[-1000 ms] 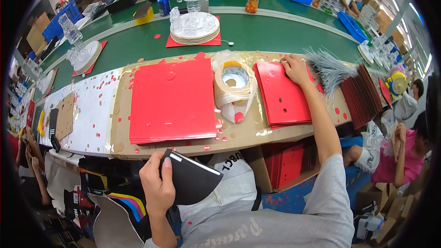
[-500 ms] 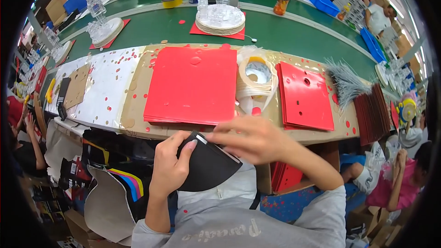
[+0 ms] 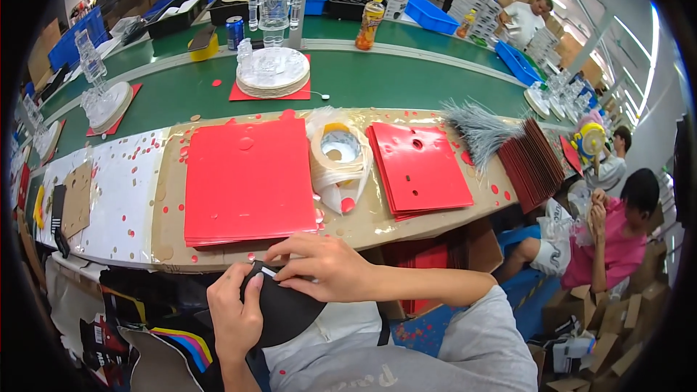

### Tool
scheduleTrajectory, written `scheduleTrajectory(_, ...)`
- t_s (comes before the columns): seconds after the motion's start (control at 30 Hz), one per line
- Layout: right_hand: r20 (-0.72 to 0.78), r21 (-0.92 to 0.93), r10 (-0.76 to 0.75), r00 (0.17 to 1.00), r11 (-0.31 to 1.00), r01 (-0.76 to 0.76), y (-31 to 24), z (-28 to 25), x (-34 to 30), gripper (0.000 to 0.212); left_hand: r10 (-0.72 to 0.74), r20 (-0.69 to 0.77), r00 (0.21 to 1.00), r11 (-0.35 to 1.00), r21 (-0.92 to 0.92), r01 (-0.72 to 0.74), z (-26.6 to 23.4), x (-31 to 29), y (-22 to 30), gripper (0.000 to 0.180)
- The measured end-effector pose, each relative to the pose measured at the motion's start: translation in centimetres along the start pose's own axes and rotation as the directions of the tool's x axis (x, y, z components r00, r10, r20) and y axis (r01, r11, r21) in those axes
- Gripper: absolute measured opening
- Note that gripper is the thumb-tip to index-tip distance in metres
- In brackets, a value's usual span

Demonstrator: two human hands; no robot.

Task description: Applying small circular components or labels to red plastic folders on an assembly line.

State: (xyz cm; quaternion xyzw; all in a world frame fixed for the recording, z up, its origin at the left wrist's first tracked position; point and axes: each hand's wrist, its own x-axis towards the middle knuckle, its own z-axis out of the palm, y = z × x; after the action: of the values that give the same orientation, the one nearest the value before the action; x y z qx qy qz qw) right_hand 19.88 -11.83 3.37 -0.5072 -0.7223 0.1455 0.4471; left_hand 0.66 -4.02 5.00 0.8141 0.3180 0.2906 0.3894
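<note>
My left hand (image 3: 236, 312) grips the upper left corner of a curved, flat black sheet (image 3: 290, 319), thumb on top. A narrow white strip (image 3: 268, 271) lies along the sheet's upper edge. Bent over that edge, my right hand (image 3: 319, 272) has its thumb and fingertips pressed together at the strip. Whether the strip has lifted is hidden by the fingers. The sheet is held low above my lap, just in front of the bench edge. Beyond my hands lies a stack of large red sheets (image 3: 247, 181).
A tape roll (image 3: 340, 151) with white plastic sits beside smaller red sheets with holes (image 3: 425, 174). Grey wire ties (image 3: 483, 134) and dark red cards (image 3: 534, 163) are further right. Behind runs a green conveyor (image 3: 406, 76) carrying a clear figure (image 3: 274, 7). A person in pink (image 3: 621, 239) sits at right.
The view has swung to the right. My right fingers, blurred and spread over the sheet's edge before, are now closed together at the white strip, nearer my left hand.
</note>
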Motion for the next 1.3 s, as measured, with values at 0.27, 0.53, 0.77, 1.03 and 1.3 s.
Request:
scheduleTrajectory(0.27, 0.133, 0.122, 0.045, 0.99, 0.991, -0.061, 0.4, 0.0, 2.6, 0.013, -0.015, -0.019, 1.0, 0.997, -0.076, 0.014, -1.2, 0.3, -1.0, 0.007)
scheduleTrajectory(0.53, 0.1, -0.037, -0.106, 0.989, 0.993, 0.11, 0.3, 2.5, 4.3, 0.019, -0.061, -0.109, 0.992, 0.995, -0.09, 0.051, -2.9, 0.2, -2.8, 0.008)
scheduleTrajectory(0.77, 0.054, -0.001, -0.138, 0.989, 0.99, 0.139, 0.3, 2.4, 5.1, 0.014, -0.078, -0.136, 0.988, 0.989, -0.136, 0.06, -3.5, 0.8, -2.8, 0.011)
scheduleTrajectory(1.03, 0.051, 0.304, 0.028, 0.998, 0.952, -0.043, 0.0, 0.4, 6.1, 0.01, -0.122, -0.075, 0.99, 0.984, -0.138, 0.11, -3.2, 1.1, -3.0, 0.012)
scheduleTrajectory(1.3, 0.004, 0.316, 0.194, 0.981, 0.931, -0.185, 2.0, -2.3, 8.4, 0.009, -0.059, -0.002, 0.998, 0.986, -0.159, 0.058, -2.3, 1.5, -2.0, 0.01)
